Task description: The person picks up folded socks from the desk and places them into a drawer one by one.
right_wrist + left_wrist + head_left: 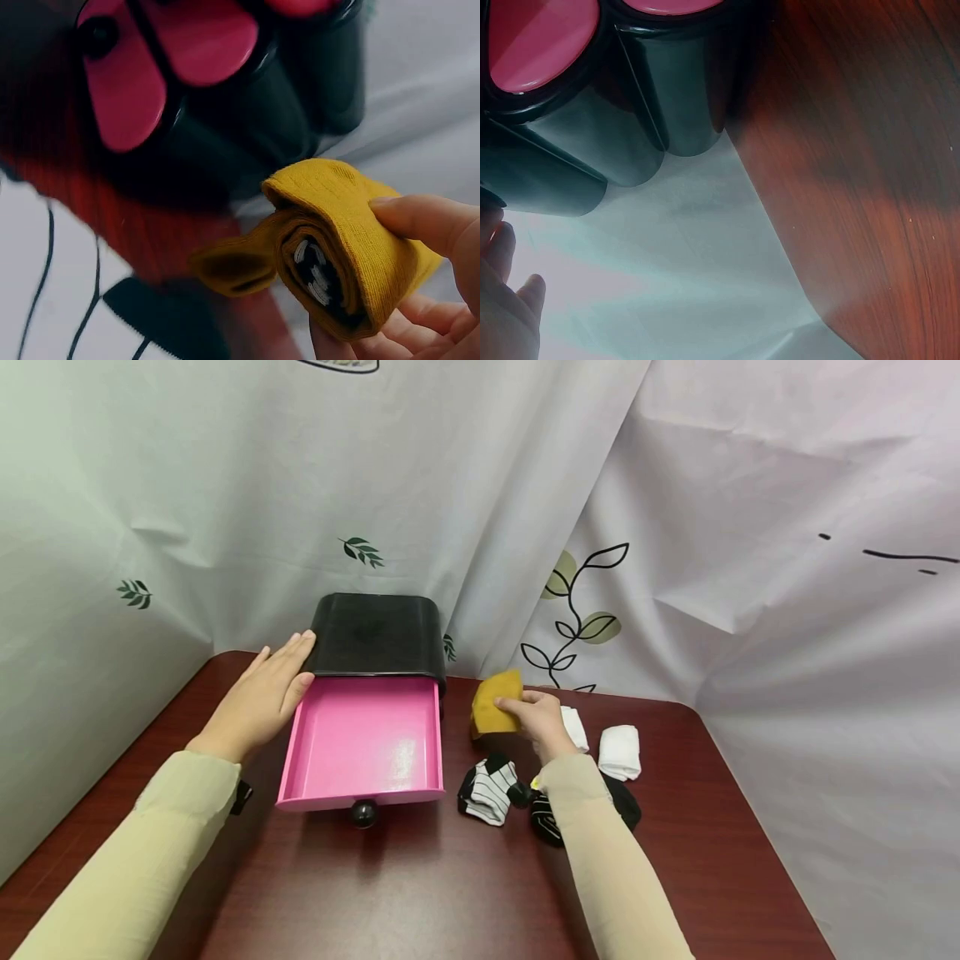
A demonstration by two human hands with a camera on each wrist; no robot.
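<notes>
My right hand pinches a rolled mustard-yellow pair of socks between thumb and fingers, to the right of the black drawer cabinet. In the right wrist view, the yellow socks show a coiled end with dark and white patterning inside, and a loose flap sticks out to the left. My left hand lies with extended fingers against the cabinet's left side. The cabinet's pink top drawer is pulled out, its round black knob facing me. More pink drawer fronts show below in the right wrist view.
Striped white-and-black socks lie right of the drawer. Folded white socks, another white bundle and black socks lie around my right forearm. A white patterned curtain hangs behind the dark red wooden table.
</notes>
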